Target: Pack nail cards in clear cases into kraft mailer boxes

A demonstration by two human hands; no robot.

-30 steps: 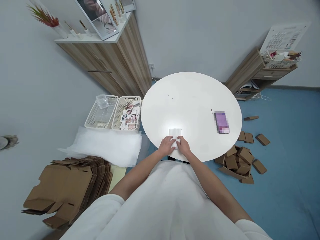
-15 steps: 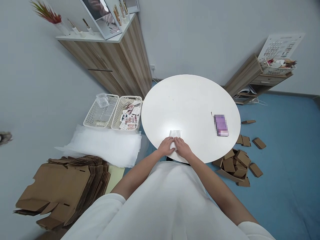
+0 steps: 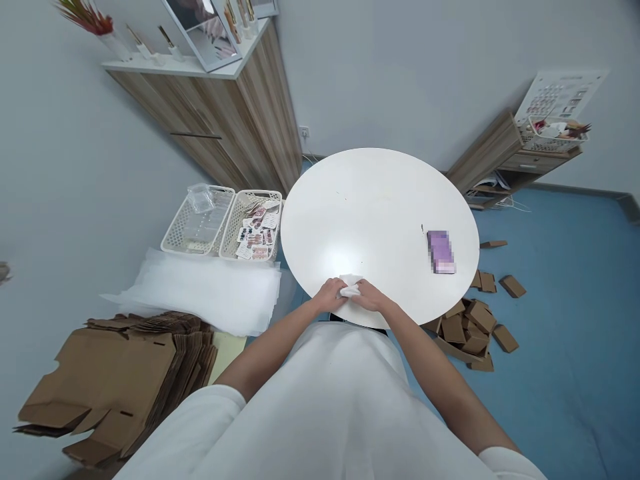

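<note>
At the near edge of the white round table [image 3: 380, 213], a small folded piece of white packing foam [image 3: 351, 291] lies between my two hands. My left hand [image 3: 330, 295] grips its left side with curled fingers. From the right, my right hand [image 3: 369, 295] holds the other side, thumb and fingers closed on it. Part of the foam shows beyond my fingertips on the tabletop. Whether anything is wrapped inside is hidden.
A blurred purple packet [image 3: 441, 252] lies on the table's right. Left stand a basket of nail cards [image 3: 257, 230], a basket of clear plastic pieces [image 3: 200, 220], white foam sheets [image 3: 200, 287] and flattened cardboard boxes [image 3: 110, 380]. Small brown boxes [image 3: 467, 330] lie on the floor at right.
The white foam has been folded over toward me and is now shorter and bunched. My right hand has turned and shifted slightly right.
</note>
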